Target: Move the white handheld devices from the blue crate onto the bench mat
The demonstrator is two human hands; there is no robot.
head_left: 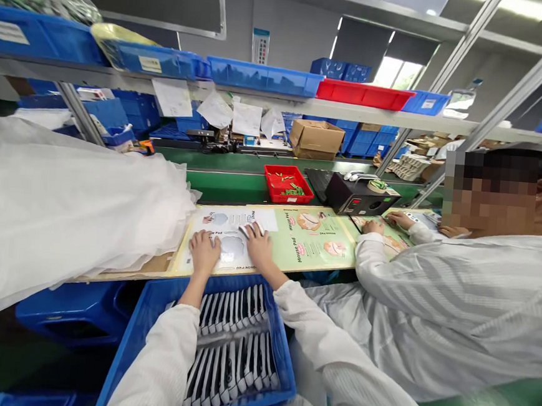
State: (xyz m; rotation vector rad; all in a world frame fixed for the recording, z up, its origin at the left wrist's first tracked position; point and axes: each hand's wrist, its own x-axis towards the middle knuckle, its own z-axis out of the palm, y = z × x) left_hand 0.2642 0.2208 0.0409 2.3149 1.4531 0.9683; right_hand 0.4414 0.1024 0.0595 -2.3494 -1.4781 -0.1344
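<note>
Head view: you look down over both your sleeves at the near edge of the table (153,264).
Left hand (204,251): your palm lies flat on the white printed sheet (230,250), fingers spread; the grip is released.
Right hand (259,244): it rests on the same sheet, just beside your left hand, with the fingers curled over a small white piece (250,229); I cannot tell whether the grip is clenched on it.
White printed sheet: it lies flat on the table directly in front of you, between the plastic heap and the green sheets.
Green sheets (315,238): printed "Mouse Pad", they lie edge to edge with your white sheet, on its right.
Blue crate (149,325): it stands below the table edge, under your forearms, with two rows of upright black-and-white packs (235,350) inside.
Plastic heap (64,212): a pile of white film covers the table to your left, touching the sheet's left edge.
Co-worker (456,292): a person in a striped white coat leans over the table on your right, both hands on another sheet.
Red tray (287,184): it sits behind the sheets, with small green and yellow parts in it.
Black box (356,198): it stands just right of the red tray.
</note>
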